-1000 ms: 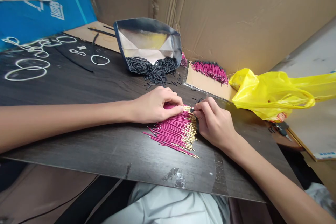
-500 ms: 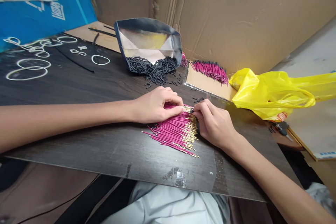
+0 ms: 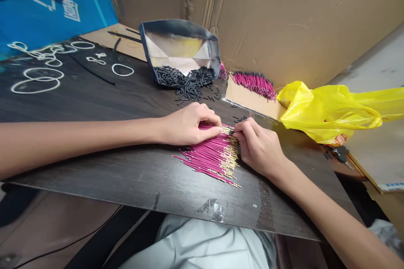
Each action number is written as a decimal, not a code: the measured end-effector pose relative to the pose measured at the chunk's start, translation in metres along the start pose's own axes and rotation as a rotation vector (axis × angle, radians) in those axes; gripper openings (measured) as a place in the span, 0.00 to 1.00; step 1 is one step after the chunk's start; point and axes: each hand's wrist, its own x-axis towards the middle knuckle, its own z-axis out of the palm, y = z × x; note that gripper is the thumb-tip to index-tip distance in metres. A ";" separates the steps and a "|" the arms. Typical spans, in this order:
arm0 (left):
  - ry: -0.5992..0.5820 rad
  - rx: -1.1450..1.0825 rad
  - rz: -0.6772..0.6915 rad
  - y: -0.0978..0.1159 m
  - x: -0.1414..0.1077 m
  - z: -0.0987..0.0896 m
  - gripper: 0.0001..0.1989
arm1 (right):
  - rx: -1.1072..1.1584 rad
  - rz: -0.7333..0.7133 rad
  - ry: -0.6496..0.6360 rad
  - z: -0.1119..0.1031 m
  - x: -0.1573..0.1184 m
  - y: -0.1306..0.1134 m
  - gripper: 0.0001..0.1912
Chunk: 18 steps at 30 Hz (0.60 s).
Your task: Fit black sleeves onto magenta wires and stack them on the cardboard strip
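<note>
Pink wires (image 3: 208, 155) with gold metal tips lie side by side on the dark table. My left hand (image 3: 195, 124) rests over their upper end, thumb and index finger closed on one or more wires near the gold tips. Just to the right, my right hand (image 3: 257, 143) pinches a small black tube (image 3: 231, 132) at the tip of a wire. Whether the tube is around the tip or only against it, I cannot tell. Behind my hands, a folded paper tray (image 3: 147, 56) holds many short black tubes (image 3: 186, 82), which spill out over its front.
Finished-looking pink wires with black ends (image 3: 254, 85) lie on a cardboard piece (image 3: 246, 100) at the back. A yellow plastic bag (image 3: 328, 111) sits at right. White rubber bands (image 3: 36, 86) and a thin black strip (image 3: 91, 69) lie at left. Cardboard walls (image 3: 284, 21) stand behind.
The view has shifted slightly. Both hands keep nearly the same place at the wire tips, the right still pinching the black tube.
</note>
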 end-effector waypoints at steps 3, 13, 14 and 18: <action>-0.014 -0.020 -0.012 0.000 0.000 -0.001 0.12 | -0.003 -0.002 0.003 0.000 -0.001 0.001 0.07; -0.068 -0.105 -0.047 -0.003 0.002 -0.002 0.14 | 0.050 -0.016 0.013 0.000 0.000 0.002 0.06; -0.066 -0.110 -0.050 -0.003 0.002 -0.003 0.14 | 0.065 -0.011 0.013 0.000 0.000 0.002 0.06; -0.063 -0.135 -0.065 -0.003 0.001 -0.003 0.13 | 0.101 0.006 0.020 0.001 0.001 0.002 0.06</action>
